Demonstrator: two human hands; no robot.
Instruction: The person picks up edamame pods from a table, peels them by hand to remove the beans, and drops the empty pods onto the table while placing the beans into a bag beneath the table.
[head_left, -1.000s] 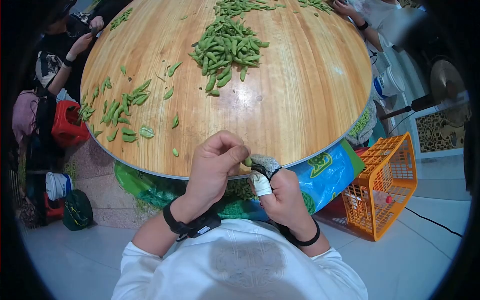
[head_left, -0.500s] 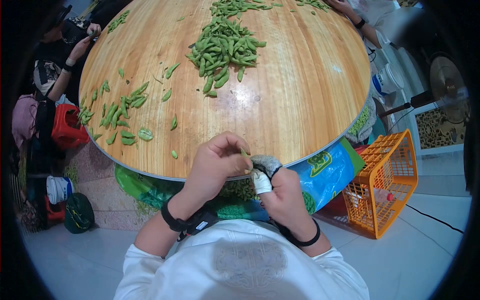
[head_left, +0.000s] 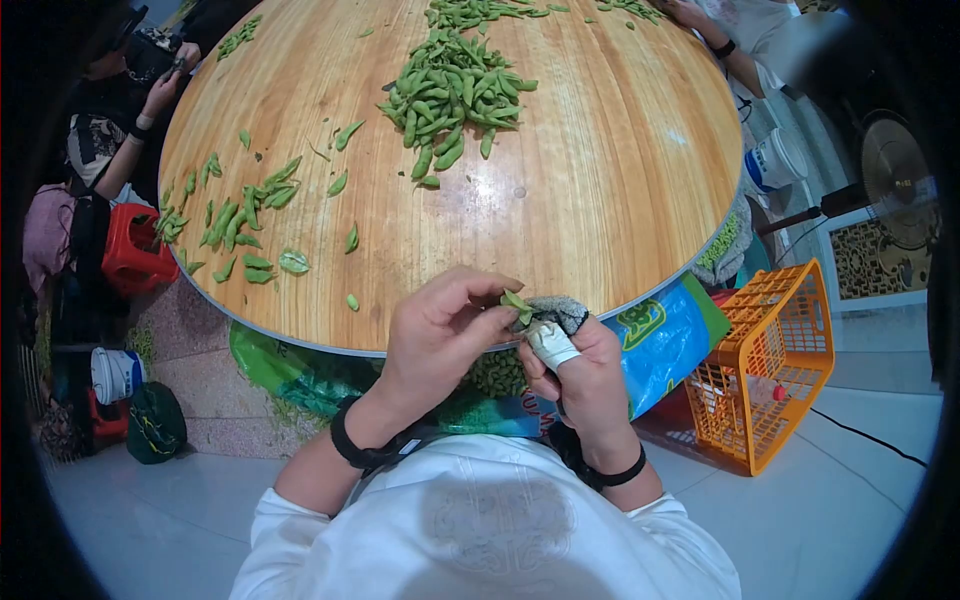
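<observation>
At the near edge of the round wooden table (head_left: 600,200), my left hand (head_left: 430,330) pinches a green edamame pod (head_left: 515,303) between thumb and fingers. My right hand (head_left: 592,372) is closed, its covered fingertips meeting the same pod. A white wrap (head_left: 550,344) covers its thumb and a grey cloth cover (head_left: 563,312) its index finger. The pod looks split or bent, though the fingertips partly hide it. Shelled beans (head_left: 497,374) show below the hands, beyond the table edge. On the tabletop, a large heap of edamame pods (head_left: 455,95) lies farther away.
Loose pods (head_left: 235,222) are scattered on the table's left. A blue and green plastic bag (head_left: 655,345) hangs under the near edge. An orange crate (head_left: 760,370) stands at right, a red stool (head_left: 138,250) at left. Other people's hands (head_left: 160,92) show at the far sides.
Both hands have shifted slightly right, and my right hand has turned more upright. The green pod now shows more plainly between the fingertips. My view has shifted a little.
</observation>
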